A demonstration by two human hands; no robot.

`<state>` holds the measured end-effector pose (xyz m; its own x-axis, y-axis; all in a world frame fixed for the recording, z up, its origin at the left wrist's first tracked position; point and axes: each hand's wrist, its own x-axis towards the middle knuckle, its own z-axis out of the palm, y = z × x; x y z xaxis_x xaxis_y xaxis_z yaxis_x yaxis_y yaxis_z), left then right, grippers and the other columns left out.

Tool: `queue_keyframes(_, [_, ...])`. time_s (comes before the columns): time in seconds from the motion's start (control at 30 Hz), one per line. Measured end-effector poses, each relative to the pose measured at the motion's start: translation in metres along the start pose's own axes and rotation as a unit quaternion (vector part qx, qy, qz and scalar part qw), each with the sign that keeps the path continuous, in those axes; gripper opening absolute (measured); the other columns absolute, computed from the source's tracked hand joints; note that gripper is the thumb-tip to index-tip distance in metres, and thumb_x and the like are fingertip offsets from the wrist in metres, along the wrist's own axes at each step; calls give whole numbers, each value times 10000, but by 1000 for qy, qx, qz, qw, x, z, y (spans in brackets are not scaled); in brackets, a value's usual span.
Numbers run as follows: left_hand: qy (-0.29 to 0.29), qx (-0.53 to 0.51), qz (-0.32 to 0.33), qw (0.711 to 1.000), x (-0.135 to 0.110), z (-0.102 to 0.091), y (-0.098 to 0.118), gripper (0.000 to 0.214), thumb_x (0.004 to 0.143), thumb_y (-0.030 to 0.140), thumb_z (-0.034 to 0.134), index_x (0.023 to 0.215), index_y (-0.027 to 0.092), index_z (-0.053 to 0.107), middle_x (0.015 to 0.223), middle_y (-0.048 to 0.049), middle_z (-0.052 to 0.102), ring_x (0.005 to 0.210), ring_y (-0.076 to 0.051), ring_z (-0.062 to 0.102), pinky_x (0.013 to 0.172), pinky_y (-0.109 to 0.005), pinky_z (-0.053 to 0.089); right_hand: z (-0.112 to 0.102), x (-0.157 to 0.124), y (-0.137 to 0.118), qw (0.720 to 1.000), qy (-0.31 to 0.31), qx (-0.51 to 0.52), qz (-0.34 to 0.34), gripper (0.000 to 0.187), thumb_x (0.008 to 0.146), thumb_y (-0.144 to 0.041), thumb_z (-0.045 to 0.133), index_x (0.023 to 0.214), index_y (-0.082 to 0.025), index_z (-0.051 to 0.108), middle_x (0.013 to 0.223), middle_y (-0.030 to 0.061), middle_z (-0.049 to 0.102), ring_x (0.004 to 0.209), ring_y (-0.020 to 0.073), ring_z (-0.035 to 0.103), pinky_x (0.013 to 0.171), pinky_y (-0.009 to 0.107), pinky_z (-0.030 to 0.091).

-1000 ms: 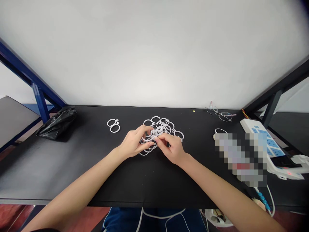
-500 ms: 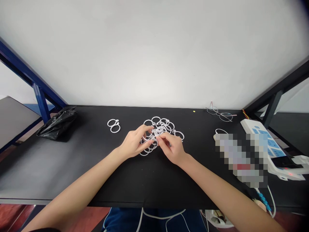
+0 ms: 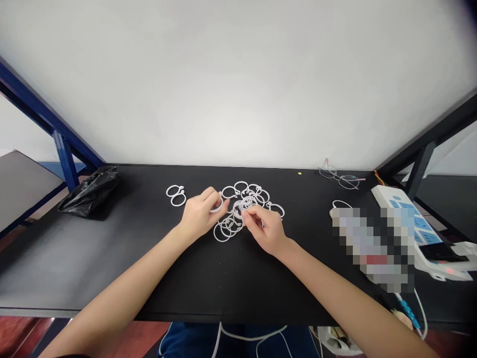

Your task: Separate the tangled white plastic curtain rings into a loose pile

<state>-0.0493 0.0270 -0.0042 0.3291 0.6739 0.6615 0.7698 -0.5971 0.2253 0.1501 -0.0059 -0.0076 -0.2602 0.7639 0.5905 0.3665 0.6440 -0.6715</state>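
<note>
A loose pile of white plastic curtain rings (image 3: 249, 201), open hoops with small knobs at their ends, lies on the black table between my hands. My left hand (image 3: 200, 213) is closed round one white curtain ring (image 3: 216, 210), just left of the pile. At the pile's near right edge, my right hand (image 3: 266, 229) pinches with thumb and forefinger at a ring among the others; its fingers partly cover what they grip. Farther left, two linked or touching rings (image 3: 181, 190) lie apart from the pile.
The black table (image 3: 179, 283) meets a pale wall at the back. A crumpled black plastic bag (image 3: 89, 194) sits at far left. To the right are eyeglasses (image 3: 348, 181), a blurred-out object (image 3: 372, 248) and a white power strip (image 3: 406, 214). White cables hang below the front edge.
My left hand has drawn back left from the pile with a ring in its fingers. Some rings at the pile's near left side shifted slightly. My right hand has hardly moved.
</note>
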Motion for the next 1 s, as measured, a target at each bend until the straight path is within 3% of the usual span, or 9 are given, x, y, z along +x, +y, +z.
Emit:
queue_keyframes(0.13, [-135,156,-151,967,5,-2,-11,326,954,451,434,877,168,576,834,-47,640,589,-155,585,494,-247,306,0,0,0,1000,4,3,-2,242,947,-246,491,715,-192,537,554,-29,553,453,79,454,459,220,363])
queue_keyframes(0.2, [-207,190,-187,941,6,-2,-16,341,953,454,425,956,153,587,915,-80,663,670,-204,637,526,-258,347,0,1,0,1000,4,1,-1,246,946,-245,491,711,-191,538,549,-30,548,452,79,451,460,221,362])
queue_keyframes(0.3, [-257,217,-209,918,6,-3,-19,380,956,454,405,1023,128,587,978,-115,664,771,-255,667,587,-283,412,0,1,0,1000,-1,0,1,249,946,-238,491,706,-189,537,545,-30,541,456,80,456,461,219,362])
queue_keyframes(0.57, [-283,241,-196,908,4,-2,-13,434,971,440,362,1161,108,567,1007,-132,635,766,-284,672,600,-329,456,1,1,1,1000,1,-1,-5,240,944,-230,496,710,-192,533,543,-36,529,452,77,445,462,216,364])
queue_keyframes(0.7, [-251,226,-149,929,3,0,-11,384,974,389,373,1159,128,586,1058,-139,624,864,-270,656,598,-309,469,1,1,1,1000,0,0,-5,244,944,-232,494,706,-192,530,541,-36,523,449,76,447,460,215,365])
queue_keyframes(0.8, [-213,205,-70,953,-1,6,-10,365,985,312,352,1187,136,599,1231,-158,596,1117,-286,581,810,-362,500,0,1,0,1000,-3,-4,-5,242,944,-236,493,709,-193,531,545,-34,529,448,77,450,458,216,368])
queue_keyframes(0.87, [-201,199,-39,958,-6,12,-11,400,994,290,328,1261,119,571,1364,-168,540,1271,-305,488,1010,-447,417,0,1,0,1000,-4,-7,-5,245,945,-238,491,707,-194,528,546,-34,530,447,77,449,457,216,368])
queue_keyframes(1.0, [-212,193,-58,956,-14,23,-14,523,1002,380,313,1365,46,488,1463,-202,452,1349,-326,426,1108,-498,321,0,2,-1,1000,0,-8,-11,237,942,-228,496,709,-196,522,549,-34,536,448,78,450,457,216,370])
